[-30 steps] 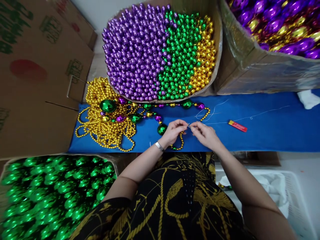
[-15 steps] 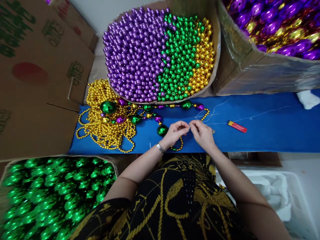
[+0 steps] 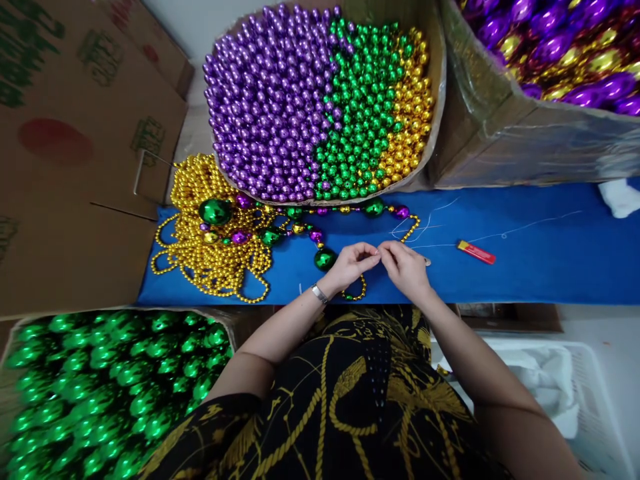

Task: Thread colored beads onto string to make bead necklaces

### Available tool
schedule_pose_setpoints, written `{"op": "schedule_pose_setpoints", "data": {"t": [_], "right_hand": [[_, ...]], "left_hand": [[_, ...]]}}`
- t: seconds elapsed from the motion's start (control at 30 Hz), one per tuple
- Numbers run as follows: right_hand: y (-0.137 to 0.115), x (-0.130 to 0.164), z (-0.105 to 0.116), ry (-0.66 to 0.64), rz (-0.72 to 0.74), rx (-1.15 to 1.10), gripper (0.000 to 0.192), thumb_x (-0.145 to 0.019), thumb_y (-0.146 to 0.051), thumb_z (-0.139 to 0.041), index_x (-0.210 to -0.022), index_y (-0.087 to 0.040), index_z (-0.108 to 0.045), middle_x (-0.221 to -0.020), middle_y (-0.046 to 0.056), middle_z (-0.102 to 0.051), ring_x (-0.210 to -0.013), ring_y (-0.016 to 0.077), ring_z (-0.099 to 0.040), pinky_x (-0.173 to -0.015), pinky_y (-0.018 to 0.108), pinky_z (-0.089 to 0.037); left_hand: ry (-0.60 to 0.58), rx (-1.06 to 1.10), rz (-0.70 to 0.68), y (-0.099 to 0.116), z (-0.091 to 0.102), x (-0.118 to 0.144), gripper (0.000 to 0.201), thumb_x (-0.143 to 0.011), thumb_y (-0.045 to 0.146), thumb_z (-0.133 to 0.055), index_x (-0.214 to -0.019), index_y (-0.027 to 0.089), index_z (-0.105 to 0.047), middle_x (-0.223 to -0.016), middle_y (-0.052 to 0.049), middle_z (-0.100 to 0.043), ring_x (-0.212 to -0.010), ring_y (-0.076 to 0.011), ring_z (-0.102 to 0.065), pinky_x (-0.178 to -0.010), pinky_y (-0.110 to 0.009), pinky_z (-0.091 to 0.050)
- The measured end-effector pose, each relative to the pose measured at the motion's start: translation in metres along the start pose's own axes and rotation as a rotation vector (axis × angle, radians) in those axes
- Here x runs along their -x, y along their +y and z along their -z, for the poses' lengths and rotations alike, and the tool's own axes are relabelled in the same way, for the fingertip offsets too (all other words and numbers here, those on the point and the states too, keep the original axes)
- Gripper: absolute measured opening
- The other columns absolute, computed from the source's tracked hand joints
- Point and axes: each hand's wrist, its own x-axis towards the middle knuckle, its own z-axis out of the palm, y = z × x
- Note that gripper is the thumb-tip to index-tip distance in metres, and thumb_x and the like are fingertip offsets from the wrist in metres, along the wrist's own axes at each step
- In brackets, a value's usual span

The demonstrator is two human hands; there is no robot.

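while our left hand (image 3: 349, 265) and right hand (image 3: 406, 268) meet fingertip to fingertip over the blue cloth (image 3: 540, 267), both pinch the thin thread (image 3: 500, 235) of the bead strand (image 3: 320, 230), which trails toward ten o'clock

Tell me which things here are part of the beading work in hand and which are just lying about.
In hand: left hand and right hand pinching together at the bead string; white thread.
Lying about: red lighter, gold bead pile, white basket.
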Motion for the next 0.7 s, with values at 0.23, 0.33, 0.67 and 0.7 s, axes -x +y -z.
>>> {"op": "schedule_pose_setpoints", "data": {"t": [0.23,0.33,0.67,0.7], "right_hand": [[0.001,-0.001,0.006,-0.053,0.006,-0.047,0.024,-0.099,-0.033,-0.044,-0.092,-0.022,-0.064,-0.088,0.003,-0.071,-0.081,0.0155,-0.066,-0.073,0.026,-0.046],[0.002,-0.001,0.007,-0.060,0.042,0.057,0.027,-0.100,-0.035,-0.043,-0.094,-0.022,-0.066,-0.090,0.003,-0.071,-0.080,0.0153,-0.065,-0.071,0.026,-0.044],[0.012,-0.003,0.013,-0.121,0.144,0.199,0.031,-0.100,-0.036,-0.041,-0.098,-0.021,-0.068,-0.088,0.006,-0.067,-0.081,0.0182,-0.061,-0.073,0.028,-0.044],[0.012,-0.002,0.015,-0.130,0.143,0.194,0.030,-0.100,-0.035,-0.041,-0.098,-0.020,-0.068,-0.088,0.006,-0.067,-0.081,0.0181,-0.061,-0.072,0.028,-0.044]], "left_hand": [[-0.072,-0.124,-0.016,-0.002,0.005,-0.002,0.039,-0.078,0.050,-0.071,-0.087,0.014,-0.060,-0.080,-0.001,-0.058,-0.069,-0.0091,-0.048,-0.066,-0.024,-0.040],[-0.096,-0.224,-0.070,0.001,0.005,-0.001,0.037,-0.083,0.050,-0.065,-0.086,0.014,-0.058,-0.079,-0.001,-0.057,-0.069,-0.0097,-0.047,-0.068,-0.025,-0.039],[-0.190,-0.371,-0.107,0.007,0.008,0.001,0.031,-0.086,0.046,-0.060,-0.086,0.015,-0.059,-0.076,-0.001,-0.058,-0.066,-0.0107,-0.046,-0.063,-0.024,-0.037],[-0.174,-0.372,-0.110,0.007,0.009,0.001,0.031,-0.087,0.046,-0.060,-0.087,0.015,-0.059,-0.077,-0.001,-0.059,-0.067,-0.0111,-0.047,-0.065,-0.024,-0.039]]}}
